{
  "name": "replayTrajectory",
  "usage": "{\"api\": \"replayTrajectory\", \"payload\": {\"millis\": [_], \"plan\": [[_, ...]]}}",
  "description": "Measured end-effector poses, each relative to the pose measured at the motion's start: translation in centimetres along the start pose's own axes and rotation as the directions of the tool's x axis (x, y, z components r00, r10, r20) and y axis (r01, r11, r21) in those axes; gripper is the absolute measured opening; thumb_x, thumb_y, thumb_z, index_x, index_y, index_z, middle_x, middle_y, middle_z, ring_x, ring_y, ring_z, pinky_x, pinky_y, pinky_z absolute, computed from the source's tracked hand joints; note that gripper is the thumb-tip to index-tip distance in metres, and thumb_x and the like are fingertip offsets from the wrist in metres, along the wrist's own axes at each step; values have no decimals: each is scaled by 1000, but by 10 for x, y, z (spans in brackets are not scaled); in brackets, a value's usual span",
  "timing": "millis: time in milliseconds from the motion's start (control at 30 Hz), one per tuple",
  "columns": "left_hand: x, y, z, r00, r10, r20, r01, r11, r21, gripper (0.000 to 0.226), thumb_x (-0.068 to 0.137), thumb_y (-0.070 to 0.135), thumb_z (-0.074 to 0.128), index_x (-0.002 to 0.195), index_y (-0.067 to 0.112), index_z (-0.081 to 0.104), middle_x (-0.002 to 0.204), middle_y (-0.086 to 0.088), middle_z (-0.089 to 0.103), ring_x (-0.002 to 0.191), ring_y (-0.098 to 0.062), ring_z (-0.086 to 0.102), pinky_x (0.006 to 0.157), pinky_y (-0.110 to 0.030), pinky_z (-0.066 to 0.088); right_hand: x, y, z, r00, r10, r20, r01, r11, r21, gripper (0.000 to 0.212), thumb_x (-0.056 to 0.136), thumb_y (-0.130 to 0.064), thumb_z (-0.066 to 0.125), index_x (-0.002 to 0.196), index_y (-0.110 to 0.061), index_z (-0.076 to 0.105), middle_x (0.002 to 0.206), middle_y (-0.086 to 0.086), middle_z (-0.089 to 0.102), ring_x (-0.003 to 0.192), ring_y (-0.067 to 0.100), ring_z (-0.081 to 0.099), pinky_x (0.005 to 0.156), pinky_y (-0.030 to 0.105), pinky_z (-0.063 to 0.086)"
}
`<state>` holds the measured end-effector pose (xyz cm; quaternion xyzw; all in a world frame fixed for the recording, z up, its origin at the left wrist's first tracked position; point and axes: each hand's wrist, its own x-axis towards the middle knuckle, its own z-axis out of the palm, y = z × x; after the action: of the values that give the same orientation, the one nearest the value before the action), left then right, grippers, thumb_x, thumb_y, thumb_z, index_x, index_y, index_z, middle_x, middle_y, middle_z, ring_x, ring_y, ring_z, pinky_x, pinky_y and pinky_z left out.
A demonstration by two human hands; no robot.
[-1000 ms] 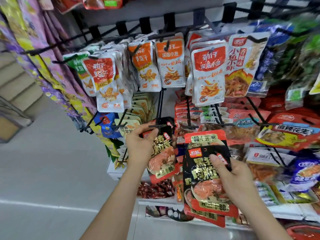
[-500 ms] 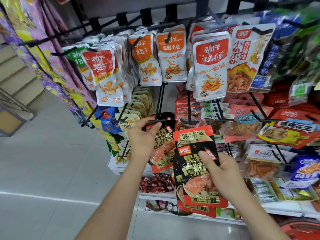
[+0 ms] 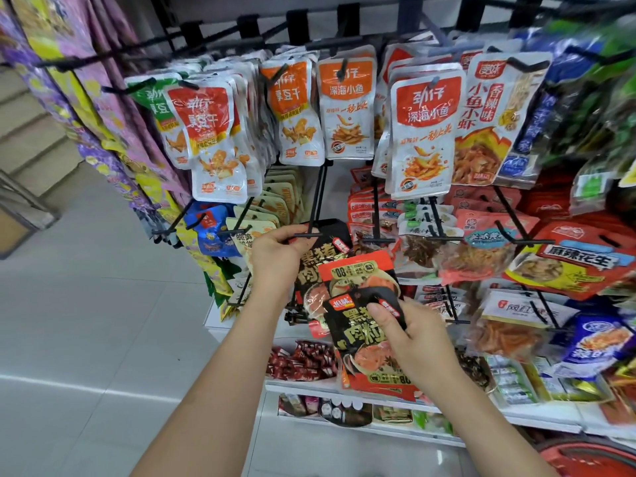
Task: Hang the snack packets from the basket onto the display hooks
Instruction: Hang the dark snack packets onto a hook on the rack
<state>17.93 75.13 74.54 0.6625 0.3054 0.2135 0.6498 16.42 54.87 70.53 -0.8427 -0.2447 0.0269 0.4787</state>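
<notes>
**A:** Far left first?

**B:** Grey tiled floor, then purple and yellow bags hanging in a slanted row beside it.

**A:** Next along?

**B:** White-and-orange pouches packed tightly on the top hooks. Below them, left hand, raised in front of the second row.

**A:** Fingers there?

**B:** Clenched on the tip of a black display hook, with fingers and thumb closed round the rod. Holding nothing else.

**A:** Anything on that hook?

**B:** One black hung packet with gold lettering, just behind the left hand and partly covered by the bundle to the right.

**A:** The bundle?

**B:** Snack packets, several stacked, black and red, held lower than the hook and just right of it, not yet on it. Rearmost one upside down, red end poking up above the others.

**A:** Gripped how?

**B:** Right hand grasping the stack from the right edge, thumb pressed on the front packet, other fingers hidden behind.

**A:** Further right?

**B:** Red and yellow peanut bag on the second row, white shelf below the hands. Red basket in the bottom right corner, only the rim in view, well apart from both hands.
</notes>
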Motion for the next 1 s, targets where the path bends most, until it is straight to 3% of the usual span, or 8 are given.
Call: {"api": "replayTrajectory", "payload": {"millis": [100,167,267,433,567,700,800,1000], "plan": [[1,0,-4,995,93,36,-96,988,118,16,83,2,71,87,17,75,90,-2,73,90,-19,68,81,-28,55,4,-1,2,999,-35,25,36,999,-36,28,87,-54,38,71,-38,54,61,-16,41,60,1,44,54,29,32],[2,0,-8,989,136,56,-143,977,155,15,82,3,71,90,15,76,91,-2,73,89,-16,67,80,-23,54,6,-4,3,999,-51,14,52,998,-40,25,88,-51,41,64,-45,43,59,-17,39,58,-1,41,52,25,29],[1,2,-7,994,97,42,-101,989,105,17,84,-1,69,98,6,74,92,-2,71,85,-11,64,71,-10,50,9,-8,5,998,-64,16,65,996,-63,33,91,-45,45,60,-46,35,58,-17,39,54,-3,39,51,21,25],[1,5,5,1000,5,14,-5,1000,3,26,84,-8,58,104,3,72,104,-7,70,97,-14,62,71,-11,45,22,-8,13,1000,-18,10,19,994,-109,40,96,-39,50,60,-42,33,56,-14,40,51,-1,37,49,22,23],[-2,-4,-1,979,201,-31,-198,976,94,22,86,-1,63,99,15,72,94,3,71,88,-6,64,78,-16,51,35,-14,21,1000,-5,-15,3,989,-147,41,98,-38,48,60,-38,31,56,-9,41,52,2,38,48,22,21],[-17,-24,-21,880,447,-158,-396,876,273,23,85,6,68,91,28,69,93,9,67,87,-2,63,81,-20,51,42,-14,29,998,26,-54,-35,987,-157,43,98,-40,46,58,-32,32,56,-8,40,51,4,39,47,22,21],[-23,-36,-16,900,433,49,-414,815,406,18,91,9,63,102,20,72,97,8,66,86,-2,61,82,-21,51,43,-10,34,993,50,-106,-66,986,-150,44,98,-40,46,58,-31,30,54,-7,39,48,6,36,46,25,21],[10,-37,4,846,419,329,-531,613,586,30,96,14,49,121,11,67,135,-11,54,128,-27,44,109,-34,35,46,-2,37,982,76,-173,-101,985,-141,43,97,-44,43,58,-32,29,53,-8,39,49,15,38,45,28,24]]}}
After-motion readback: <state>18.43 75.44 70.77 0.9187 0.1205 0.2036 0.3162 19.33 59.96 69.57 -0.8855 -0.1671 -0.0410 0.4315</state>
